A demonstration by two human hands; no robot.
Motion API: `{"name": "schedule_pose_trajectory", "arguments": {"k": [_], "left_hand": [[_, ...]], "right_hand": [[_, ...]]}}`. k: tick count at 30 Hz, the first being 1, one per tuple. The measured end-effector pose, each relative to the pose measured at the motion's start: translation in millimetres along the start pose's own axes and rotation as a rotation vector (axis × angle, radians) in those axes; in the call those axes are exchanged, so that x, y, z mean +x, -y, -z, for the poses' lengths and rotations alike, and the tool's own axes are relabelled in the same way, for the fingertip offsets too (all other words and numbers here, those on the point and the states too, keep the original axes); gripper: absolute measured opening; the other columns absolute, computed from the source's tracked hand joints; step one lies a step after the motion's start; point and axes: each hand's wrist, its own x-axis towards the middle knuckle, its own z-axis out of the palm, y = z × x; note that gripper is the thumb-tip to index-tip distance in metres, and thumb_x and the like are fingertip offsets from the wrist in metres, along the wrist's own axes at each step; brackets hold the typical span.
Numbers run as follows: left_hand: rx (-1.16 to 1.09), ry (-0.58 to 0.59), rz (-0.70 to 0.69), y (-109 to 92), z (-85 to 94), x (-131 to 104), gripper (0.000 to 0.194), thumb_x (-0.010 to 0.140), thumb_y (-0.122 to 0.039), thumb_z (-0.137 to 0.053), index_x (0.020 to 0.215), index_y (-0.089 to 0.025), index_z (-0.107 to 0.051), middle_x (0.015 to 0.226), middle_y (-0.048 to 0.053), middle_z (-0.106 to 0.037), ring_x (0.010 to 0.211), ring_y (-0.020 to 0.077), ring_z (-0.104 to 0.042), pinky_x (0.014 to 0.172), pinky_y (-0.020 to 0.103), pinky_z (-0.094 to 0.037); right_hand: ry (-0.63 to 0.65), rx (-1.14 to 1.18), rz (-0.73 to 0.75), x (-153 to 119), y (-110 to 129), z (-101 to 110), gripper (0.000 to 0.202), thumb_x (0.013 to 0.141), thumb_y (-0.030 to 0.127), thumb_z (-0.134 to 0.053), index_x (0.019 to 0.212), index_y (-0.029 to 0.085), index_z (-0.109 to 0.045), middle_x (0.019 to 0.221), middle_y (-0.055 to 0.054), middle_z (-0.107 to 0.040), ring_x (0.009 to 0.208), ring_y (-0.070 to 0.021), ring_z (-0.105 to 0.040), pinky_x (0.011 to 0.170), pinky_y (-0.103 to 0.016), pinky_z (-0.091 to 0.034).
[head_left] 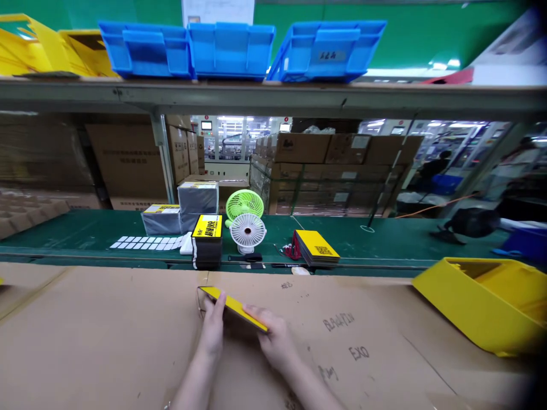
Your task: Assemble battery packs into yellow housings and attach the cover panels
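Observation:
A flat piece with a yellow top and dark edge (236,308) is held tilted above the cardboard-covered table. My left hand (213,327) grips its left part, thumb on the yellow face. My right hand (273,336) grips the right end, fingers over the upper edge. Beyond them stands a dark stack with a yellow top (207,242). Several yellow-topped flat pieces (317,246) lie piled to the right, beside a small red bundle (292,249). A white fan (248,232) stands in front of a green fan (244,206).
Cardboard (106,336) covers the near table. At the right sits a yellow bin (478,307). White stickers (145,243) and wrapped dark stacks (198,199) lie on the green surface (384,242). Blue bins (233,51) line the shelf overhead (256,97).

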Motion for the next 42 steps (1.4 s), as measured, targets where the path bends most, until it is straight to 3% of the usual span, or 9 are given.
{"name": "schedule_pose_trajectory", "arguments": {"k": [3,7,11,15,22,29,38,42], "left_hand": [[0.198,-0.114,-0.268,-7,3.9,3,0.050,0.065,-0.028,-0.074,0.112,-0.025,-0.056,0.124,0.004,-0.056,0.133,0.0218,-0.028,0.110,0.031,-0.014],[0.287,-0.096,-0.239,-11,9.8,6,0.028,0.071,-0.036,-0.067,0.095,-0.021,-0.067,0.114,0.007,-0.063,0.122,0.0265,-0.043,0.107,0.035,-0.021],[0.267,-0.068,-0.183,-5,14.8,11,0.034,0.073,-0.047,-0.061,0.086,-0.016,-0.070,0.094,0.009,-0.070,0.103,0.0261,-0.059,0.099,0.036,-0.034],[0.201,-0.025,-0.088,1,17.0,17,0.046,0.072,-0.054,-0.058,0.085,-0.012,-0.071,0.085,0.012,-0.071,0.091,0.0253,-0.063,0.090,0.037,-0.041],[0.123,0.003,-0.014,5,17.7,21,0.043,0.063,-0.052,-0.068,0.076,-0.011,-0.071,0.075,0.009,-0.070,0.080,0.0215,-0.063,0.080,0.033,-0.042],[0.137,-0.048,-0.010,21,25.8,33,0.043,0.054,-0.053,-0.074,0.064,-0.011,-0.069,0.061,0.004,-0.065,0.067,0.0176,-0.058,0.071,0.029,-0.041],[0.024,-0.043,0.016,27,27.6,37,0.036,0.055,-0.045,-0.077,0.066,-0.012,-0.068,0.066,0.004,-0.067,0.072,0.0160,-0.060,0.076,0.027,-0.042],[-0.078,-0.034,0.049,23,25.1,34,0.026,0.068,-0.038,-0.070,0.070,-0.012,-0.068,0.071,0.005,-0.068,0.073,0.0151,-0.061,0.077,0.026,-0.044]], "right_hand": [[-0.014,0.182,-0.222,1,1,11,0.029,0.083,0.022,-0.048,0.106,0.025,-0.066,0.107,-0.004,-0.068,0.101,-0.0220,-0.062,0.092,-0.040,-0.048],[-0.031,0.302,-0.384,5,5,22,0.027,0.080,0.039,-0.056,0.093,0.020,-0.071,0.096,-0.005,-0.071,0.092,-0.0244,-0.065,0.087,-0.038,-0.049],[-0.080,0.268,-0.477,5,5,30,0.032,0.073,0.046,-0.061,0.075,0.015,-0.071,0.075,-0.006,-0.072,0.076,-0.0253,-0.065,0.072,-0.035,-0.051],[-0.114,0.279,-0.510,1,1,35,0.030,0.071,0.044,-0.064,0.080,0.016,-0.071,0.080,-0.007,-0.072,0.080,-0.0258,-0.065,0.075,-0.036,-0.050],[-0.179,0.256,-0.561,0,-11,30,0.030,0.064,0.043,-0.067,0.077,0.015,-0.071,0.078,-0.008,-0.071,0.078,-0.0272,-0.065,0.076,-0.039,-0.050],[-0.113,0.258,-0.593,2,-9,36,0.029,0.065,0.039,-0.067,0.080,0.016,-0.072,0.084,-0.009,-0.072,0.084,-0.0272,-0.065,0.082,-0.040,-0.049],[-0.116,0.240,-0.639,1,-14,36,0.028,0.064,0.039,-0.067,0.080,0.016,-0.071,0.083,-0.008,-0.072,0.084,-0.0267,-0.065,0.080,-0.036,-0.048],[-0.109,0.235,-0.644,0,-18,35,0.028,0.065,0.038,-0.067,0.083,0.016,-0.070,0.085,-0.007,-0.072,0.086,-0.0261,-0.064,0.082,-0.034,-0.047]]}}
